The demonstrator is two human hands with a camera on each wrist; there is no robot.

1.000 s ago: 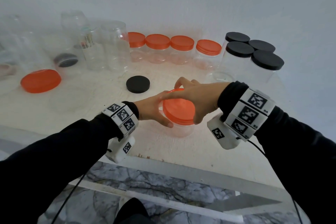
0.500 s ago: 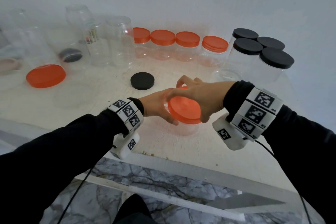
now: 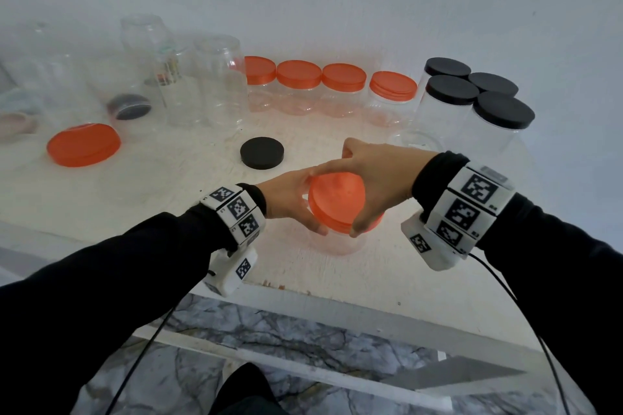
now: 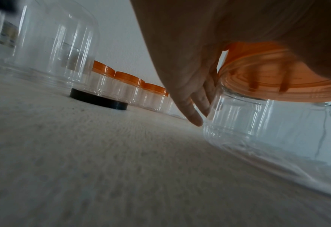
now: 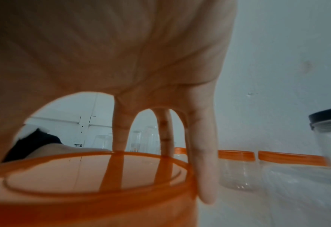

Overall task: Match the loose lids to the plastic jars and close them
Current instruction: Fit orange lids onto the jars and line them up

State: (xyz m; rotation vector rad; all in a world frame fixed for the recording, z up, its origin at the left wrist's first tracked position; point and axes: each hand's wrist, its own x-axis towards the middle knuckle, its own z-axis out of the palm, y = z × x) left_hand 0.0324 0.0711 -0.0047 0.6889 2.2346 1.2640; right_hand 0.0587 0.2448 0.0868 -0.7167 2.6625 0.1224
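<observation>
A short clear plastic jar (image 3: 338,241) stands near the front middle of the white table, with an orange lid (image 3: 335,200) on top of it. My right hand (image 3: 367,178) arches over the lid and grips its rim (image 5: 122,192) with thumb and fingers. My left hand (image 3: 290,202) holds the jar's side just under the lid; its fingers (image 4: 191,110) lie against the clear wall (image 4: 257,122). A loose black lid (image 3: 262,152) lies flat behind the hands. A loose large orange lid (image 3: 83,144) lies at the left.
Several closed orange-lidded jars (image 3: 298,87) line the wall. Several black-lidded tall jars (image 3: 472,104) stand at the back right. Open clear jars (image 3: 215,77) crowd the back left, one lying with a black lid (image 3: 129,108). The table's front edge (image 3: 337,300) is near my wrists.
The right hand has turned on the orange lid, its thumb coming round to the near side of the rim. The left hand has kept its hold on the jar.
</observation>
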